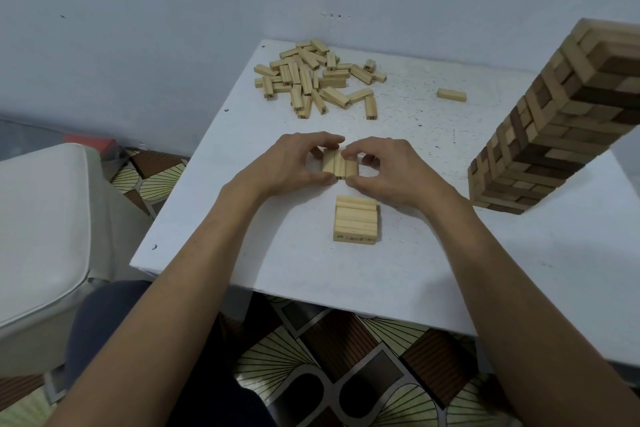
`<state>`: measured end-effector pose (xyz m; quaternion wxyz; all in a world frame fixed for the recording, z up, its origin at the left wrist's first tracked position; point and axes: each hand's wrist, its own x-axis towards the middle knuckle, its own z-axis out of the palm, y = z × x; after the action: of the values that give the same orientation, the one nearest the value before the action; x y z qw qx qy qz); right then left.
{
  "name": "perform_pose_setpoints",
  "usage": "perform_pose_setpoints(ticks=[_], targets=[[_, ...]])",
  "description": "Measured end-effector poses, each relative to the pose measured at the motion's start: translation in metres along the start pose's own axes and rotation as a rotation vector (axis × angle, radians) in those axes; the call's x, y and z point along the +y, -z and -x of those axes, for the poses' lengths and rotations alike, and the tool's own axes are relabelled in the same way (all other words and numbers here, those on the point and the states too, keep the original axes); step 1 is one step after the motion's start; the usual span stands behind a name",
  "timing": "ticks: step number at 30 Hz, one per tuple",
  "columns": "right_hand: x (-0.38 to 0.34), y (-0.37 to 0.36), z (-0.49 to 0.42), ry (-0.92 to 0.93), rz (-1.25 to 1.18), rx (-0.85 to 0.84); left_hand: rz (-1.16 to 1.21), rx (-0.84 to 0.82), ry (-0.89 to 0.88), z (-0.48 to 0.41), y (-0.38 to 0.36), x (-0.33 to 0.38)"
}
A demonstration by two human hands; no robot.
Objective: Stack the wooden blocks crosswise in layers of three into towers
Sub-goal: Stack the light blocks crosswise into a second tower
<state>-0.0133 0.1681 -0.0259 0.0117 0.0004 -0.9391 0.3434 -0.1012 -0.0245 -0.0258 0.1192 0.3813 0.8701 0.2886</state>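
A single wide-angle view, worn on the head, looks forward and down from close above and behind the grip, where left hand [290, 160] and right hand [389, 168] pinch three pale rectangular wooden blocks [339, 163] mid-picture.

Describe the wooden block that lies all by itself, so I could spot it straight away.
Start at the white table and find the tall tower of light and dark blocks on its right. Between that tower and the loose pile at the far edge lies the lone block, pale and flat. Unlike its neighbours, it touches no other block.
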Motion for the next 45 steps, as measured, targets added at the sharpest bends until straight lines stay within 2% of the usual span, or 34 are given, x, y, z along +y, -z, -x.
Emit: perform_pose_setpoints(ticks=[14,28,40,45], targets=[[-0.008,0.01,0.008,0.048,0.028,0.022,0.054,0.029,-0.025,0.008,0.003,0.014],[-0.02,0.022,0.069,0.164,-0.007,-0.021,0.191,-0.024,-0.059,0.057,-0.001,0.045],[-0.015,0.008,0.083,0.157,0.029,-0.03,0.114,-0.017,-0.081,0.069,-0.014,0.046],[-0.012,0.004,0.083,0.155,0.014,-0.025,0.15,-0.02,-0.087,0.068,-0.018,0.042]])
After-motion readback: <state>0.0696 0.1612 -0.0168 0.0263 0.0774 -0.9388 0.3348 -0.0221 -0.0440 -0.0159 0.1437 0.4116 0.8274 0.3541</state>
